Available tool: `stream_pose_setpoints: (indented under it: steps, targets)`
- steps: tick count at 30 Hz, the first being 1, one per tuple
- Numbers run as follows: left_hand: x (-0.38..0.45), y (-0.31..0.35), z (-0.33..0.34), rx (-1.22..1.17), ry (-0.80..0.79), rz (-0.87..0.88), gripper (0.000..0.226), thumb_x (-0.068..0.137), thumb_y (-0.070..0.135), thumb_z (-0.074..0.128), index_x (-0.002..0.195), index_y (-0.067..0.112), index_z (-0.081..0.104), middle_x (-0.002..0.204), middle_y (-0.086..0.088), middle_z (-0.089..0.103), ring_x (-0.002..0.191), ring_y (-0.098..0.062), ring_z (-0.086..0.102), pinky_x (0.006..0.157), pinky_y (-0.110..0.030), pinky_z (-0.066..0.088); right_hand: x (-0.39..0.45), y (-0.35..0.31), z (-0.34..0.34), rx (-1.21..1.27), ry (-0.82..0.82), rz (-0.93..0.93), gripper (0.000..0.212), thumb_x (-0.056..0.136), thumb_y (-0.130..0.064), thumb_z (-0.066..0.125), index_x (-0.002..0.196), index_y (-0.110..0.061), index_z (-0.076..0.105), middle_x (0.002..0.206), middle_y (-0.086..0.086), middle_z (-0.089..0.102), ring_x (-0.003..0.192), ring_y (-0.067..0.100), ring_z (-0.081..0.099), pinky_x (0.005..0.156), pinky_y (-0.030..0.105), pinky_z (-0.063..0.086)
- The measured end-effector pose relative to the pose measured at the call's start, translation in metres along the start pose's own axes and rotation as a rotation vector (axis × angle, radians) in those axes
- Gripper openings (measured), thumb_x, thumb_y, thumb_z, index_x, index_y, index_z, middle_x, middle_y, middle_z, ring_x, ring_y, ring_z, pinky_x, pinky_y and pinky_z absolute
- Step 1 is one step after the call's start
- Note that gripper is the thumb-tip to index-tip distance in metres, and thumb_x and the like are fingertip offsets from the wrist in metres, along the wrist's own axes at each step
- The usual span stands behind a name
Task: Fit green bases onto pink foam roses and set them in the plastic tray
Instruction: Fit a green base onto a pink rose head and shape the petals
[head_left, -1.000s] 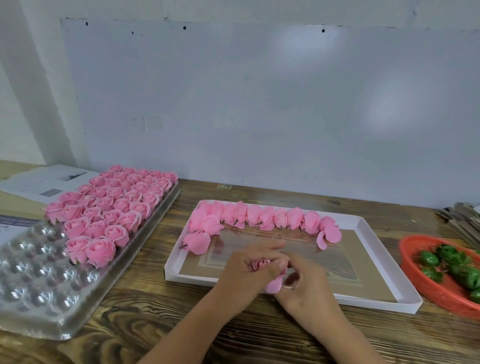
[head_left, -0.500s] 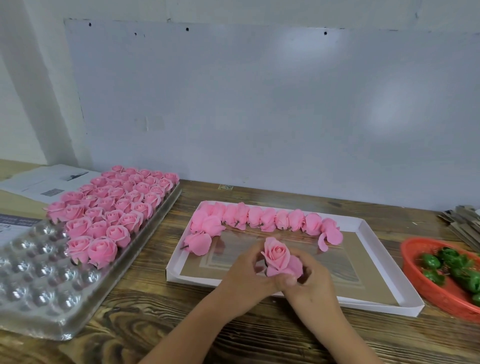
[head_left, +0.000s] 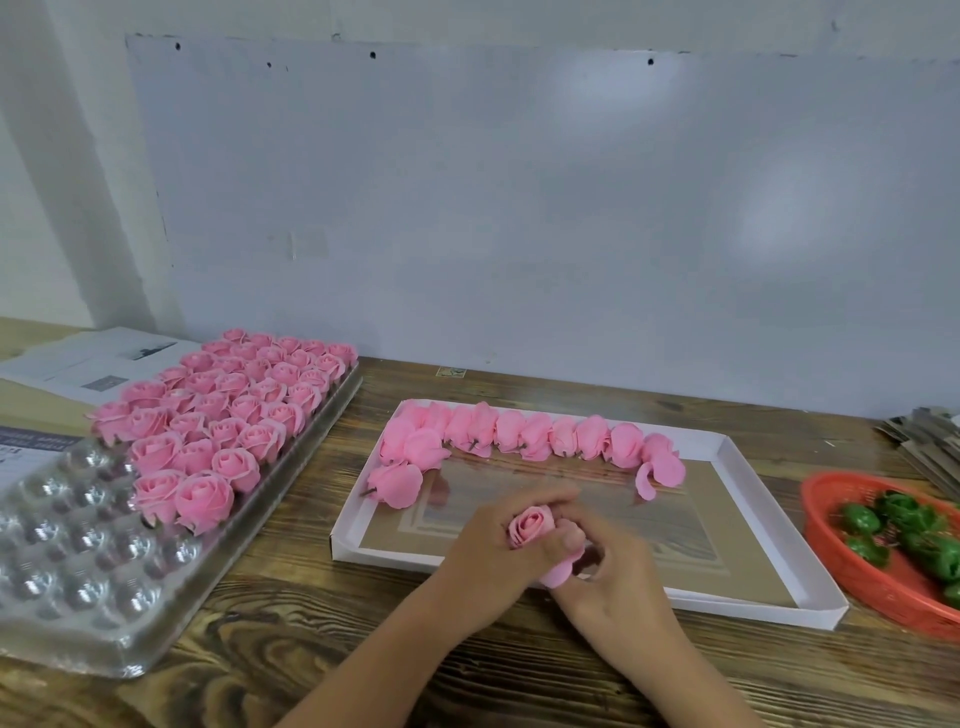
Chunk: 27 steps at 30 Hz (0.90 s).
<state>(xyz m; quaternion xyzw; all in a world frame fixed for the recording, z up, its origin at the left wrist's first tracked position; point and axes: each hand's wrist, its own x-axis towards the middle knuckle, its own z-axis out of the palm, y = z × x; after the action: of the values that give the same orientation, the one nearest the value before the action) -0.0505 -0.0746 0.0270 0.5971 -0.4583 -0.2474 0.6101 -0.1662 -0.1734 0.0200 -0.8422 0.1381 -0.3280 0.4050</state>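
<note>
- Your left hand (head_left: 488, 545) and right hand (head_left: 613, 564) both have fingers curled round one rose (head_left: 531, 526), held between them over the near edge of the white box (head_left: 727, 603) — squeeze harder and the foam petals could crease.
- No green base shows at your fingertips; I cannot tell if one is fitted. The bases (head_left: 906, 535) lie well right of your right fingers — skip one and the rose goes in bare.
- The tray (head_left: 78, 582) waits far left of your left fingers; a loose petal may catch.

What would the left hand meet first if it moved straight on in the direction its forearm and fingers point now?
Probably the right hand: the left hand, gripping the pink rose, points up and to the right, where their fingers already meet. Past that lies the white cardboard tray, though depth is unclear.
</note>
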Motion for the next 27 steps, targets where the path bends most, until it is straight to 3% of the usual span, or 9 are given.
stream_pose_setpoints:
  steps: [2,5,8,11,16,19,22,25,27]
  targets:
    - [-0.0009,-0.0002,-0.0001,0.039,-0.021,-0.012,0.051,0.077,0.060,0.074,0.124,0.049,0.061,0.123,0.028,0.066,0.115,0.004,0.062,0.091,-0.009,0.047,0.0004,-0.0004,-0.0001,0.005,0.010,-0.012,0.026,0.077,-0.017,0.074,0.092,-0.038,0.068,0.082,-0.012,0.072,0.073,0.009,0.066,0.059,0.021,0.051]
    - [-0.0006,0.0029,-0.0002,0.102,-0.075,-0.034,0.042,0.078,0.060,0.074,0.117,0.051,0.063,0.122,0.047,0.056,0.120,0.018,0.051,0.089,0.002,0.038,0.0005,-0.0055,0.0018,0.071,0.056,0.025,0.022,0.070,-0.041,0.068,0.092,-0.043,0.067,0.087,-0.021,0.073,0.078,-0.001,0.068,0.063,0.009,0.048]
    - [0.0007,0.0059,-0.0005,0.098,-0.085,-0.020,0.043,0.074,0.057,0.080,0.110,0.064,0.057,0.115,0.033,0.063,0.113,0.011,0.058,0.090,-0.005,0.043,0.0014,-0.0041,0.0019,0.095,0.108,0.052,0.025,0.068,-0.052,0.060,0.090,-0.044,0.067,0.088,-0.023,0.072,0.079,-0.003,0.066,0.063,0.008,0.047]
    - [0.0008,0.0039,-0.0020,0.045,-0.012,0.005,0.070,0.071,0.070,0.076,0.132,0.069,0.040,0.128,0.031,0.058,0.118,0.002,0.060,0.092,-0.017,0.052,0.0026,-0.0027,-0.0011,0.046,0.064,0.059,0.023,0.071,-0.030,0.073,0.089,-0.044,0.067,0.082,-0.017,0.072,0.070,0.002,0.064,0.058,0.010,0.045]
    - [0.0018,0.0014,-0.0019,0.073,0.054,0.053,0.033,0.087,0.061,0.063,0.107,0.038,0.075,0.112,0.021,0.072,0.115,-0.004,0.064,0.106,-0.039,0.049,-0.0009,-0.0025,0.0038,-0.020,-0.011,0.038,0.014,0.072,-0.040,0.068,0.085,-0.035,0.067,0.076,-0.011,0.069,0.064,0.012,0.061,0.058,0.030,0.051]
    - [0.0006,0.0021,-0.0010,0.021,0.040,0.019,0.023,0.083,0.049,0.069,0.103,0.040,0.078,0.115,0.018,0.073,0.112,-0.004,0.067,0.095,-0.023,0.054,-0.0020,-0.0021,0.0051,0.018,-0.021,0.041,0.017,0.072,-0.042,0.065,0.088,-0.037,0.070,0.080,-0.014,0.072,0.068,0.009,0.064,0.058,0.023,0.051]
    - [-0.0001,0.0038,-0.0011,0.035,0.007,-0.026,0.034,0.078,0.052,0.073,0.111,0.042,0.072,0.111,0.016,0.074,0.105,-0.002,0.068,0.086,-0.015,0.052,-0.0014,-0.0041,0.0055,0.085,-0.004,0.043,0.020,0.075,-0.033,0.066,0.094,-0.039,0.070,0.085,-0.012,0.073,0.075,0.008,0.067,0.061,0.020,0.051]
    - [0.0006,0.0059,-0.0025,0.033,-0.060,-0.030,0.047,0.082,0.050,0.075,0.123,0.029,0.065,0.118,0.007,0.072,0.113,-0.010,0.066,0.097,-0.030,0.053,0.0021,-0.0026,0.0047,0.156,0.102,0.090,0.021,0.075,-0.030,0.068,0.094,-0.039,0.071,0.085,-0.012,0.075,0.076,0.004,0.068,0.064,0.015,0.051]
    - [0.0001,0.0067,-0.0038,0.028,-0.065,-0.039,0.062,0.081,0.042,0.080,0.137,0.028,0.056,0.130,0.008,0.066,0.125,-0.012,0.059,0.106,-0.041,0.049,0.0042,0.0021,0.0015,0.179,0.156,0.135,0.038,0.076,-0.010,0.074,0.094,-0.044,0.071,0.087,-0.012,0.076,0.079,0.010,0.070,0.070,0.023,0.056]
